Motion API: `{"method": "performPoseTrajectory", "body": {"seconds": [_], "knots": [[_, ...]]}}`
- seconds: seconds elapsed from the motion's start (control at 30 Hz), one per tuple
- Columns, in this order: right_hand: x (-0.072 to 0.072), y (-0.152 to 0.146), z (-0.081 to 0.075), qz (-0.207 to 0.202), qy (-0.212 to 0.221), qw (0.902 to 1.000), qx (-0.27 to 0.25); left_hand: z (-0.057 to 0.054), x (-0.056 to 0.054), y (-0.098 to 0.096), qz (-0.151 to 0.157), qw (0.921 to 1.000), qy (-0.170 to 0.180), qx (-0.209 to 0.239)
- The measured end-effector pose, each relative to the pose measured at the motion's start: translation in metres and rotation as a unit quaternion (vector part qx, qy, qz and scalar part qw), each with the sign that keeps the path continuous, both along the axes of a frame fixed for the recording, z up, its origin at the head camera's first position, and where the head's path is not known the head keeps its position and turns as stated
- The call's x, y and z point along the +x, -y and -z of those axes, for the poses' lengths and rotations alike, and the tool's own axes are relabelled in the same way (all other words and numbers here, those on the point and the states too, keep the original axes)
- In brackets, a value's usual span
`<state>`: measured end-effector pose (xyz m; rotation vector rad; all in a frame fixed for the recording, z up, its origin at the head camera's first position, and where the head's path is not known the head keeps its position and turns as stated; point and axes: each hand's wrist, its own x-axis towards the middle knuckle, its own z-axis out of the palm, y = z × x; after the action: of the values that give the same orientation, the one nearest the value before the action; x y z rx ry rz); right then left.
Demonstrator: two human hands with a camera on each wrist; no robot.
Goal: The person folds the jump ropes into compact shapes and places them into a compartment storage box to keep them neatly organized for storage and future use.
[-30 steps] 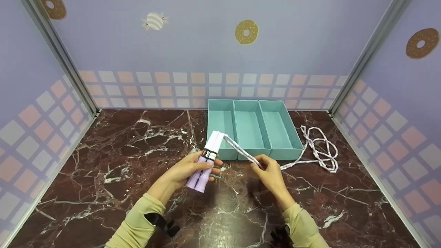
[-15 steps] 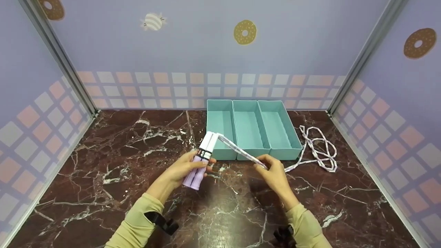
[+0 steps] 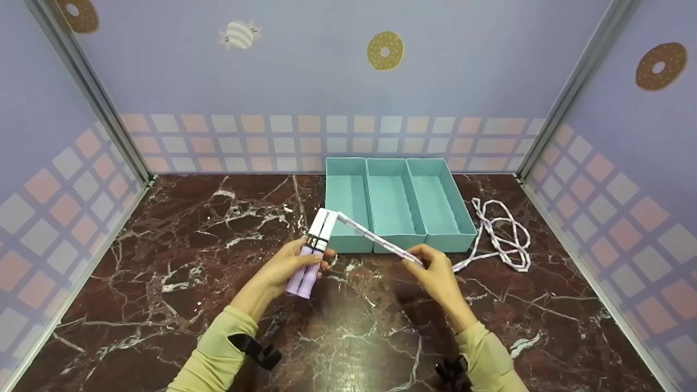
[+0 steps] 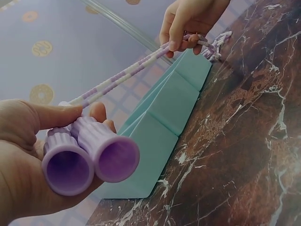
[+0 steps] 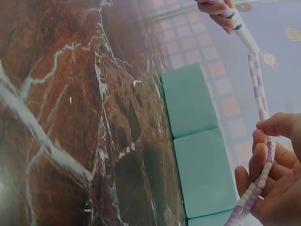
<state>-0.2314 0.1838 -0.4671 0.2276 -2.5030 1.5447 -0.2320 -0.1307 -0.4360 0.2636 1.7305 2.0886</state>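
Note:
My left hand (image 3: pixel 288 265) grips the two jump rope handles (image 3: pixel 315 239) side by side, their white ends tilted up and away and their purple ends toward me. In the left wrist view the hollow purple ends (image 4: pixel 116 157) face the camera. From the white ends a doubled beaded rope (image 3: pixel 370 234), white and purple, runs to the right. My right hand (image 3: pixel 435 275) pinches both strands between thumb and fingers. Beyond that hand the rope continues to a loose, tangled heap (image 3: pixel 509 234) on the table at the right.
Behind the hands stands a teal box (image 3: pixel 397 244) with three long compartments, close to the back wall. The dark marbled table (image 3: pixel 218 326) is enclosed by patterned walls (image 3: pixel 283 71) at the back and both sides.
My left hand has moved a little left with the handles. The right hand has shifted slightly right, and the doubled strand between the hands has become longer and straighter.

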Motion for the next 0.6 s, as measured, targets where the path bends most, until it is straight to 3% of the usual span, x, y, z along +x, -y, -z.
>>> {"method": "performPoseTrajectory", "body": {"seconds": [0.33,0.6], "knots": [[0.0011,-0.0006,0.0002,-0.009,-0.022,0.9995,0.021,0.0030,-0.0013,0.0039,-0.032,0.9992,0.020,0.013],[0.0009,0.0002,0.0001,-0.016,-0.034,0.9986,0.037,0.0086,-0.0034,0.0078,-0.042,0.9989,0.013,0.015]]}}
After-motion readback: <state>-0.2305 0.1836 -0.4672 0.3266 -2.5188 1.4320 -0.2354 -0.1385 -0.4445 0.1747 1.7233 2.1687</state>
